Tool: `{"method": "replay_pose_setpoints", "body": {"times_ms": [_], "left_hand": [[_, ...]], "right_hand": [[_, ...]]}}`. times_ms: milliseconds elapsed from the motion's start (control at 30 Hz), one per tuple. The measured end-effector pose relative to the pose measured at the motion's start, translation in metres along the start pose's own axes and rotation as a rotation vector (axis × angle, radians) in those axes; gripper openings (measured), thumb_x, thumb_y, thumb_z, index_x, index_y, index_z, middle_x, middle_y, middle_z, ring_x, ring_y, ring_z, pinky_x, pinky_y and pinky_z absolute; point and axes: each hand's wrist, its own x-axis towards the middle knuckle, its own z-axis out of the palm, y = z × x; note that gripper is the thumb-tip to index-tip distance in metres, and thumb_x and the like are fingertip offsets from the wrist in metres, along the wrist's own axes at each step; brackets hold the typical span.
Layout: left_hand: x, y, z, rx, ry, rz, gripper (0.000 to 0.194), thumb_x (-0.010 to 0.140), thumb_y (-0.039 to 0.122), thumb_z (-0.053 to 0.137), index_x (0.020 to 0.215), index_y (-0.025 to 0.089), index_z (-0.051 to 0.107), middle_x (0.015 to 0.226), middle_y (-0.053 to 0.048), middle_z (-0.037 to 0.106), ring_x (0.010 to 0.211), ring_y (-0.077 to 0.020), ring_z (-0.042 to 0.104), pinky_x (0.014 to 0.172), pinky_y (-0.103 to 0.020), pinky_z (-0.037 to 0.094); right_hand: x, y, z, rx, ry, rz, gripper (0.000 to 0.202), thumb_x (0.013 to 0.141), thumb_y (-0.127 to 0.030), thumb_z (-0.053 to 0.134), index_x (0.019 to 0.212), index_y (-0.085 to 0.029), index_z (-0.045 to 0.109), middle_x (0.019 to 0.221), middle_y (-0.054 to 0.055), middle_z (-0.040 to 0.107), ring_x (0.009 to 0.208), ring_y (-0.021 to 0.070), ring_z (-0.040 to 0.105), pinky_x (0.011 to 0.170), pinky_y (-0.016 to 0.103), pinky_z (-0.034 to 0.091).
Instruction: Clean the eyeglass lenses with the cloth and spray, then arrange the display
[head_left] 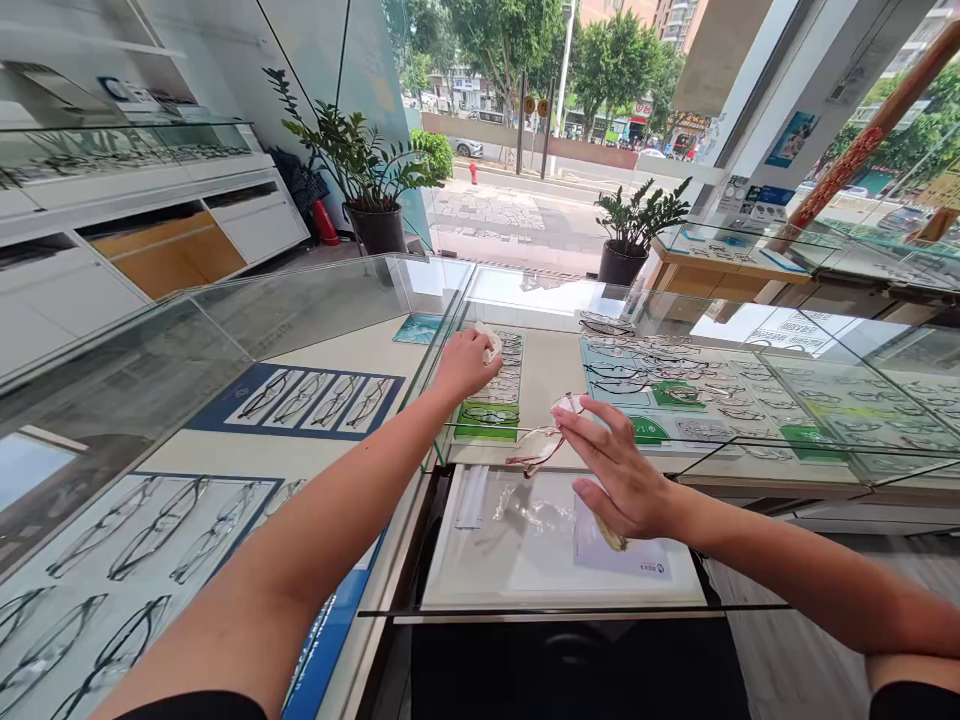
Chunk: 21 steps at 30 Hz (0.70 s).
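Observation:
My left hand (466, 364) is closed around a crumpled white cloth (491, 347), pressed to the glass countertop near the joint between two cases. Whether it is cloth or tissue is hard to tell. My right hand (619, 468) is held low over the glass, its fingers stretched out. Its fingertips are at one lens of a pair of thin reddish-framed eyeglasses (534, 455); whether they press on it I cannot tell. Beneath the glass, a green and white display card (486, 420) with a column of eyeglasses lies between my hands.
Blue display boards (225, 408) with eyeglasses lie inside the left case. Many frames (660, 370) fill the right case. A pale tray (480, 575) is under the glass before me. Potted plants (379, 230) stand by the window beyond. Glass edges run along the counter.

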Motion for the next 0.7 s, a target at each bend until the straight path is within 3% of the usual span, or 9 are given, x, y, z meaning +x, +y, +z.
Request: {"method": "replay_pose_setpoints", "body": {"times_ms": [267, 400, 500, 600, 700], "left_hand": [[-0.001, -0.002, 0.0, 0.009, 0.015, 0.006, 0.03, 0.103, 0.042, 0.062, 0.117, 0.021, 0.077, 0.129, -0.019, 0.071, 0.127, -0.0415, 0.064, 0.112, -0.054, 0.054], [-0.001, -0.004, 0.0, -0.005, -0.004, 0.002, 0.03, 0.104, 0.043, 0.062, 0.117, 0.021, 0.077, 0.131, -0.02, 0.071, 0.128, -0.0427, 0.064, 0.111, -0.056, 0.054], [-0.001, -0.004, 0.0, -0.013, -0.003, -0.004, 0.027, 0.104, 0.041, 0.063, 0.116, 0.021, 0.076, 0.131, -0.02, 0.071, 0.128, -0.0429, 0.064, 0.112, -0.056, 0.053], [-0.001, -0.003, 0.0, -0.008, 0.001, -0.008, 0.026, 0.104, 0.041, 0.064, 0.114, 0.02, 0.076, 0.13, -0.02, 0.07, 0.127, -0.0426, 0.064, 0.111, -0.055, 0.053], [-0.001, -0.003, 0.0, 0.001, 0.002, -0.009, 0.027, 0.104, 0.041, 0.065, 0.115, 0.02, 0.076, 0.13, -0.02, 0.07, 0.126, -0.0427, 0.065, 0.11, -0.055, 0.054]], "right_hand": [[0.009, 0.023, 0.007, -0.057, 0.016, 0.045, 0.091, 0.115, -0.03, 0.046, 0.19, -0.027, -0.006, 0.187, 0.013, 0.045, 0.177, 0.0399, 0.026, 0.14, 0.066, 0.032], [0.019, 0.046, 0.006, -0.1, 0.022, 0.169, 0.085, 0.118, -0.036, 0.043, 0.191, -0.03, 0.0, 0.189, 0.011, 0.042, 0.177, 0.0404, 0.026, 0.141, 0.067, 0.028], [0.035, 0.097, -0.003, -0.187, -0.01, 0.32, 0.076, 0.119, -0.048, 0.04, 0.189, -0.026, 0.022, 0.19, 0.01, 0.04, 0.177, 0.0435, 0.024, 0.143, 0.071, 0.021], [0.055, 0.173, -0.012, -0.258, -0.118, 0.525, 0.074, 0.118, -0.056, 0.039, 0.178, -0.015, 0.048, 0.187, 0.014, 0.045, 0.177, 0.0459, 0.025, 0.145, 0.071, 0.014], [0.072, 0.248, -0.014, -0.26, -0.227, 0.717, 0.07, 0.117, -0.057, 0.038, 0.165, -0.013, 0.065, 0.183, 0.016, 0.051, 0.172, 0.0475, 0.033, 0.141, 0.073, 0.023]]}}
